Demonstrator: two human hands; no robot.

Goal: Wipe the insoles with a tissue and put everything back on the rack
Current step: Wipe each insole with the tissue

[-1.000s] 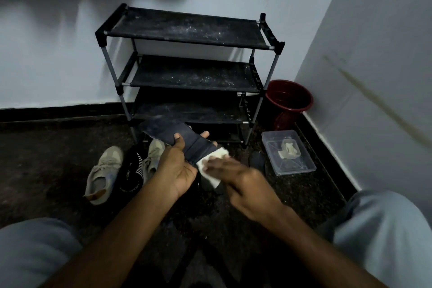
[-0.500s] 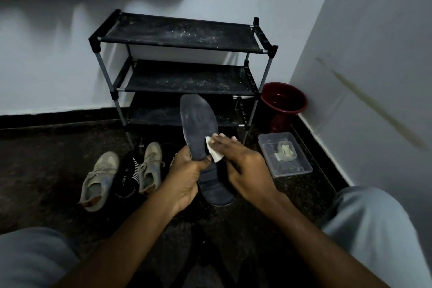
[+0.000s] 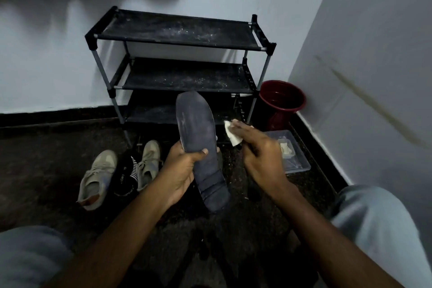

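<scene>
Dark insole (image 3: 196, 124), in front of rack (image 3: 177, 35), gripped mid-length by left hand (image 3: 180, 170), face upturned for wiping; tissue (image 3: 230, 133) pinched in right hand (image 3: 264, 159), likewise before rack, probably between strokes.

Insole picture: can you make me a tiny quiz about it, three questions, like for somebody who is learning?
1. True or false: the beige shoes stand on the rack.
2. Which hand grips the insole? A the left hand; B the right hand; C both hands.
3. What white thing does the right hand hold beside the insole?

Key: 1 false, they lie on the floor in front of the rack; 2 A; 3 the tissue.
</scene>
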